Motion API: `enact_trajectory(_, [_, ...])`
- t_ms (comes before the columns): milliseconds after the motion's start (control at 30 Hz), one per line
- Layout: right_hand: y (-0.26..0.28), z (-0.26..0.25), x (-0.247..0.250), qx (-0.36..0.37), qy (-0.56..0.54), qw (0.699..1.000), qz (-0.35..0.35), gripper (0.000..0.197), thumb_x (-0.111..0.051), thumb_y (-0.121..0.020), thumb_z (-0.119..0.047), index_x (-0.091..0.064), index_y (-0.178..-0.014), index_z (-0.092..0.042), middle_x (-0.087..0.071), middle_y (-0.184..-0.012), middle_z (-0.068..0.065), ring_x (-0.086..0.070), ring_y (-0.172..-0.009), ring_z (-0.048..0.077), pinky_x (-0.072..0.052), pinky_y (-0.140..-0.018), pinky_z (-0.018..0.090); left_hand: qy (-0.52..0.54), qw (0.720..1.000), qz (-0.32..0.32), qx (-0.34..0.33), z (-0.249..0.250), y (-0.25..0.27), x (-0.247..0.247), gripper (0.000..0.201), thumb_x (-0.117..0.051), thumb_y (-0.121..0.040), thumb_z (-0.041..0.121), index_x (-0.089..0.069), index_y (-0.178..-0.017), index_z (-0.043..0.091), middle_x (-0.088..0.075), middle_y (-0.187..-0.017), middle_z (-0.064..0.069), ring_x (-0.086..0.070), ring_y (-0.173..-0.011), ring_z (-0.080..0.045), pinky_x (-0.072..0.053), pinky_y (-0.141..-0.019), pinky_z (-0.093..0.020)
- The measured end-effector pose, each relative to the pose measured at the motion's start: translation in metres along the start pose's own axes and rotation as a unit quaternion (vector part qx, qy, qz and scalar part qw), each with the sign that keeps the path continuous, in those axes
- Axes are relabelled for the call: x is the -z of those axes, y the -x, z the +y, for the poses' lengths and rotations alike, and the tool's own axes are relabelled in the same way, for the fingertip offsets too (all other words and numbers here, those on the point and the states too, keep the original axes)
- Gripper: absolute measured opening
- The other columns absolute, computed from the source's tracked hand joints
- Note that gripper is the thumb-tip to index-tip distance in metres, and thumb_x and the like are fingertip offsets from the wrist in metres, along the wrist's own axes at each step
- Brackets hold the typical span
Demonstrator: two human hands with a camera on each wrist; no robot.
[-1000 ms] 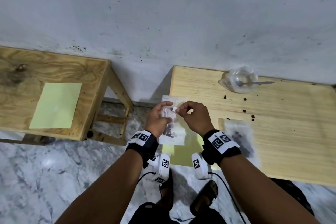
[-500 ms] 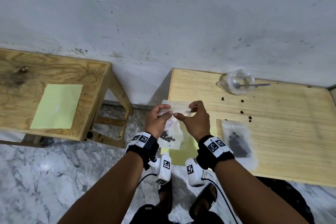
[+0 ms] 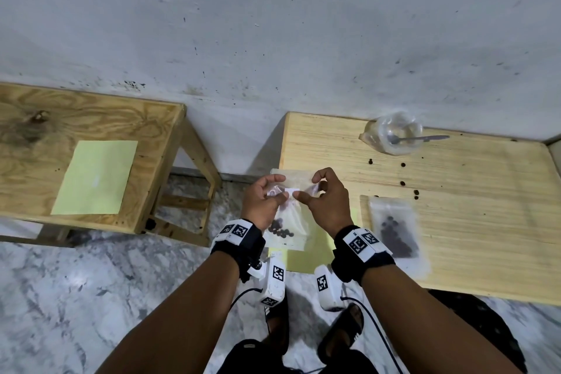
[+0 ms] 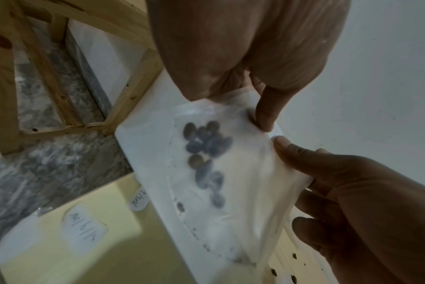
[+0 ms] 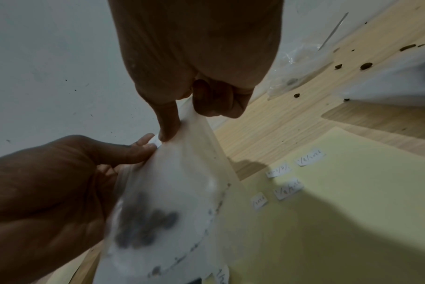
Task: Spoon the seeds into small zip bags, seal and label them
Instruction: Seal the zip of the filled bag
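Note:
Both hands hold a small clear zip bag upright in the air, just off the left front corner of the light wooden table. Dark seeds sit low in it. My left hand pinches the bag's upper left part. My right hand pinches the upper right, thumb in front and fingers behind. A small white label lies on the bag between the two thumbs. A second bag of seeds lies flat on the table. The spoon rests in a clear plastic container at the back.
A pale yellow sheet with several small handwritten labels lies at the table's near left corner, under the hands. Loose seeds dot the tabletop. A wooden stool with a green-yellow sheet stands to the left. Marble floor lies below.
The bag has stayed in both hands at the table's corner. My right fingers have shifted from the bag's top edge, and the white label now lies between the thumbs.

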State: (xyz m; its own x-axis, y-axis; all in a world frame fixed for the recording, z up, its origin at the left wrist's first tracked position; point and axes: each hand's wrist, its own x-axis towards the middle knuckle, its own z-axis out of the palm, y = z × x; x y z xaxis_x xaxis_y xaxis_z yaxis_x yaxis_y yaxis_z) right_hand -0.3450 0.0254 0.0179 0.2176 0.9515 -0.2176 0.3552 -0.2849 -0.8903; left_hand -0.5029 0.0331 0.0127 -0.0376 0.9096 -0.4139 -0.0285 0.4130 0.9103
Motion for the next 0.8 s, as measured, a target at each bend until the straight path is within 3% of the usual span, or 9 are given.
enact_trajectory(100, [-0.002, 0.001, -0.001, 0.009, -0.012, 1.0, 0.009, 0.043, -0.089, -0.069, -0.024, -0.048, -0.081, -0.03, -0.054, -0.08, -0.01, -0.05, -0.072, 0.012, -0.047, -0.072, 0.039, 0.003, 1.0, 0.006, 0.007, 0.003, 0.0, -0.002, 0.03, -0.073, -0.079, 0.003, -0.07, -0.097, 0.027, -0.07, -0.118, -0.004, -0.067, -0.109, -0.022, -0.052, -0.098, -0.046])
enact_trajectory(200, [-0.002, 0.004, 0.001, 0.012, -0.026, 0.999, 0.02, 0.037, -0.087, -0.073, -0.026, -0.051, -0.079, -0.026, -0.052, -0.074, -0.013, -0.047, -0.067, 0.008, -0.042, -0.068, 0.031, 0.0, 1.0, 0.006, 0.002, 0.006, -0.002, -0.004, 0.025, -0.072, -0.082, 0.005, -0.07, -0.097, 0.026, -0.069, -0.12, -0.002, -0.064, -0.113, -0.018, -0.051, -0.1, -0.042])
enact_trajectory(267, [-0.003, 0.005, 0.003, 0.013, -0.036, 0.999, 0.032, 0.034, -0.085, -0.076, -0.026, -0.051, -0.077, -0.026, -0.052, -0.071, -0.014, -0.048, -0.067, 0.009, -0.043, -0.068, 0.033, -0.009, 1.0, 0.004, -0.004, 0.009, -0.001, -0.006, 0.025, -0.072, -0.083, 0.005, -0.069, -0.097, 0.025, -0.069, -0.118, -0.002, -0.064, -0.112, -0.017, -0.051, -0.099, -0.039])
enact_trajectory(400, [-0.004, 0.005, 0.008, 0.016, -0.038, 0.999, 0.028, 0.032, -0.085, -0.075, -0.025, -0.053, -0.078, -0.025, -0.054, -0.072, -0.012, -0.05, -0.068, 0.012, -0.048, -0.069, 0.041, -0.012, 1.0, 0.02, -0.004, 0.01, -0.001, -0.011, 0.02, -0.074, -0.084, 0.01, -0.07, -0.102, 0.017, -0.072, -0.108, -0.003, -0.068, -0.098, -0.018, -0.055, -0.085, -0.031])
enact_trajectory(533, [-0.002, 0.007, 0.013, 0.019, -0.031, 0.999, 0.005, 0.037, -0.089, -0.071, -0.027, -0.053, -0.08, -0.027, -0.053, -0.075, -0.012, -0.045, -0.064, 0.01, -0.042, -0.065, 0.033, -0.04, 0.999, 0.014, -0.02, 0.01, -0.001, -0.013, 0.018, -0.073, -0.086, 0.013, -0.069, -0.102, 0.019, -0.07, -0.106, 0.005, -0.066, -0.09, -0.007, -0.051, -0.075, -0.018])
enact_trajectory(667, [-0.004, 0.01, 0.016, 0.015, -0.039, 0.999, 0.018, 0.037, -0.089, -0.07, -0.026, -0.053, -0.078, -0.026, -0.053, -0.074, -0.011, -0.049, -0.068, 0.01, -0.043, -0.066, 0.032, -0.025, 1.0, -0.015, -0.009, 0.009, -0.001, -0.015, 0.027, -0.077, -0.081, 0.009, -0.069, -0.101, 0.026, -0.07, -0.114, -0.006, -0.068, -0.103, -0.019, -0.057, -0.086, -0.032])
enact_trajectory(800, [0.0, 0.012, 0.027, 0.001, -0.079, 0.997, -0.006, 0.025, -0.085, -0.077, -0.019, -0.06, -0.081, -0.02, -0.054, -0.079, -0.006, -0.051, -0.074, 0.008, -0.042, -0.07, 0.026, -0.021, 1.0, 0.016, -0.007, 0.008, -0.002, -0.018, 0.031, -0.077, -0.08, 0.006, -0.068, -0.1, 0.027, -0.069, -0.115, -0.005, -0.066, -0.106, -0.019, -0.054, -0.086, -0.029])
